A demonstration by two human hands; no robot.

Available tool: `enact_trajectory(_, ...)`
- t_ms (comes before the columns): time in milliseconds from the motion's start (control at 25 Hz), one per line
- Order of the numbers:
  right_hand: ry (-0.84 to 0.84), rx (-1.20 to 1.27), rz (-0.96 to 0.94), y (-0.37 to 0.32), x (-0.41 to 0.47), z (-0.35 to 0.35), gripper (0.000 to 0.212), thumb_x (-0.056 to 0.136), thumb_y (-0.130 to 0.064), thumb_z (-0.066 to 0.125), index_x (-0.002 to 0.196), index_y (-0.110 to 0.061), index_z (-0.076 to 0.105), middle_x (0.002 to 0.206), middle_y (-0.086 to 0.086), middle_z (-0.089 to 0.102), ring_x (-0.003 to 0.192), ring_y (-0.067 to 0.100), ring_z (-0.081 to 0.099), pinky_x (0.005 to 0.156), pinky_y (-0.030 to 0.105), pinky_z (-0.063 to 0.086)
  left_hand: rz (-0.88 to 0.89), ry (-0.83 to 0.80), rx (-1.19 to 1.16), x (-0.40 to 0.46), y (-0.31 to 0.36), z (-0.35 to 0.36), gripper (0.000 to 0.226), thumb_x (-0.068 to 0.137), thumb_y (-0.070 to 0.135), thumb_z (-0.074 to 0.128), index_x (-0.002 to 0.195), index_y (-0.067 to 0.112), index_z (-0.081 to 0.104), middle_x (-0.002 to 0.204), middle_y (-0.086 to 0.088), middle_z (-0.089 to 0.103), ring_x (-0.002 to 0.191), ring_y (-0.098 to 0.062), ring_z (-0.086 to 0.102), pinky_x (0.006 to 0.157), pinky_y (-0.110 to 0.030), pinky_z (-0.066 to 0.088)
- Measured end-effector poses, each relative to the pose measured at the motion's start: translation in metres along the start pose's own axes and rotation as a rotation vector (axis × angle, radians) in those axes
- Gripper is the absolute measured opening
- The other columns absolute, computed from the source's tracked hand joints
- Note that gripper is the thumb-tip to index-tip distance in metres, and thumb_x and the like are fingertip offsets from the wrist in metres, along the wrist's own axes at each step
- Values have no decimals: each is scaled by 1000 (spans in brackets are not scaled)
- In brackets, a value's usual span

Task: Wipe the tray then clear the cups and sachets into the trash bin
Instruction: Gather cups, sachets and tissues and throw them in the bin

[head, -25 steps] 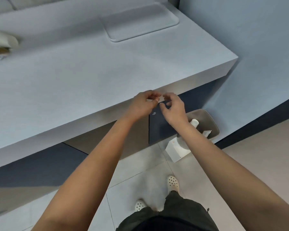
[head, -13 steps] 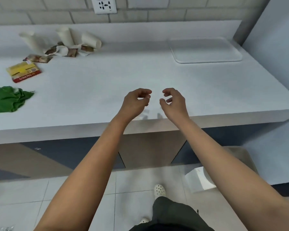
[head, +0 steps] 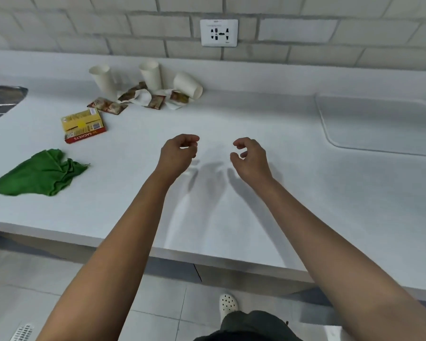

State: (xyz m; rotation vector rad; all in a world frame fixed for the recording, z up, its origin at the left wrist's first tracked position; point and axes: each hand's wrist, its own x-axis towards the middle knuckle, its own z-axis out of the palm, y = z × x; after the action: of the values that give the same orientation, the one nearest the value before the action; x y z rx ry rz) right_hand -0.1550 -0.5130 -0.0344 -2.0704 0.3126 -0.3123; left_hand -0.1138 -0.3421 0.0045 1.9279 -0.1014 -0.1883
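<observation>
Three white paper cups stand or lie near the back wall: one upside down (head: 103, 79), one upright (head: 150, 74), one on its side (head: 188, 85). Torn brown sachets (head: 133, 100) lie scattered among them. A white tray (head: 379, 126) rests on the counter at the right. A green cloth (head: 41, 174) lies crumpled at the left. My left hand (head: 178, 153) and my right hand (head: 250, 156) hover side by side over the middle of the counter, fingers loosely curled, holding nothing. The trash bin is out of sight.
A yellow and red sachet box (head: 83, 125) lies between the cloth and the cups. A wall socket (head: 219, 32) sits on the brick wall. A dark sink edge (head: 3, 97) shows at far left. The white counter's front edge (head: 207, 259) runs below my forearms.
The view has swung up and left from the bin under the counter to the countertop. My hands have moved apart and now hover over the counter with nothing in them.
</observation>
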Motion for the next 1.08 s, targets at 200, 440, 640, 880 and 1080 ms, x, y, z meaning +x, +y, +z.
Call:
enact_trajectory(200, -83, -24, -30, -10, 66, 26, 25, 87, -10, 56, 111, -11, 58, 104, -3, 49, 85, 14, 50, 75, 21, 37, -59, 91, 10, 54, -6, -24, 27, 91, 8, 48, 113, 14, 63, 91, 6, 58, 75, -10, 57, 62, -19, 43)
enact_trajectory(440, -159, -37, -51, -25, 108, 83, 24, 86, -10, 56, 110, -11, 59, 112, 4, 55, 86, 13, 49, 75, 21, 37, -44, 208, 230, 94, -36, -76, 28, 90, 9, 49, 112, 18, 64, 106, 4, 60, 85, -15, 58, 68, -19, 46)
enact_trajectory(640, -141, -62, -45, -52, 136, 145, 23, 87, -11, 57, 110, -11, 59, 114, 4, 55, 89, 9, 48, 77, 18, 36, 0, 296, 463, 139, -78, -148, 31, 89, 7, 52, 117, 14, 63, 123, -9, 57, 101, -25, 59, 84, -25, 42)
enact_trajectory(880, -80, -64, 54, -84, 180, 211, 23, 87, -14, 58, 110, -11, 59, 119, 7, 56, 95, 16, 54, 79, 19, 37, -229, 498, 568, 188, -113, -234, 47, 83, 25, 61, 129, 19, 52, 141, -13, 33, 129, -36, 33, 104, -44, 33)
enact_trajectory(1080, 41, -86, 284, -97, 227, 246, 11, 88, -22, 56, 89, -13, 62, 95, 1, 59, 85, 17, 57, 70, 22, 38, -517, 363, 570, 218, -128, -270, 104, 63, 57, 76, 145, 27, 20, 146, -17, 22, 133, -39, 27, 108, -50, 25)
